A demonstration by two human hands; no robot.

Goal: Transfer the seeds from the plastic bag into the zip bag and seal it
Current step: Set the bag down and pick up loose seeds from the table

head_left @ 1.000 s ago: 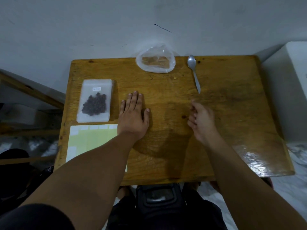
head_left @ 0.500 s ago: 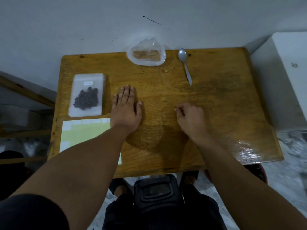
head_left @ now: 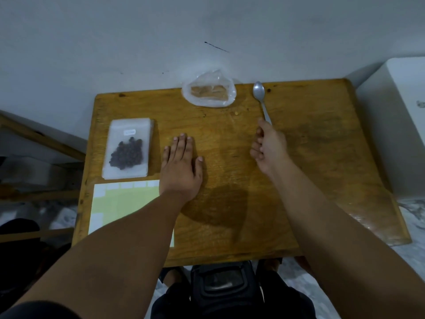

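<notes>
A clear plastic bag (head_left: pixel 208 92) with light brown seeds lies at the table's far edge, in the middle. On the left side rests a flat zip bag (head_left: pixel 127 166) holding dark round seeds, a small white label near its top. A metal spoon (head_left: pixel 259 93) lies at the far right of the plastic bag, handle toward me. My left hand (head_left: pixel 180 169) presses flat on the wood, just right of the zip bag. My right hand (head_left: pixel 270 146) is stretched forward, fingers loosely curled, its fingertips touching the end of the spoon handle.
The wooden table (head_left: pixel 322 157) stands against a grey wall. A sheet of pale green and white stickers (head_left: pixel 119 203) lies at the near left, partly under my left forearm. A white box (head_left: pixel 402 125) stands beside the table's right edge.
My right hand has moved from the table's middle forward and to the right, up to the spoon handle. My left hand has stayed flat in place.
</notes>
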